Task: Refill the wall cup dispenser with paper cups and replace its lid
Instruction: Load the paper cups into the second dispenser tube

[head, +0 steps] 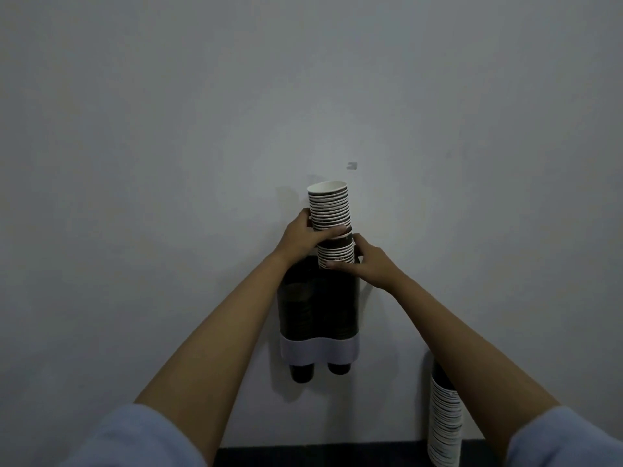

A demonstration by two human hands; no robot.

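Observation:
A dark, see-through wall cup dispenser [318, 308] with a white lower band [318, 349] hangs on the pale wall. Two dark cup bottoms poke out beneath the band. A stack of paper cups [331, 210] with white rims rises out of the dispenser's right tube, tilted slightly left. My left hand [305, 238] grips the stack at its middle. My right hand [365, 262] holds the lower cups just above the dispenser's top opening. No lid is in view.
Another tall stack of paper cups [445, 423] stands at the lower right, partly hidden behind my right forearm. A small grey mark [352, 165] sits on the wall above the dispenser. A dark floor strip [320, 456] runs along the bottom.

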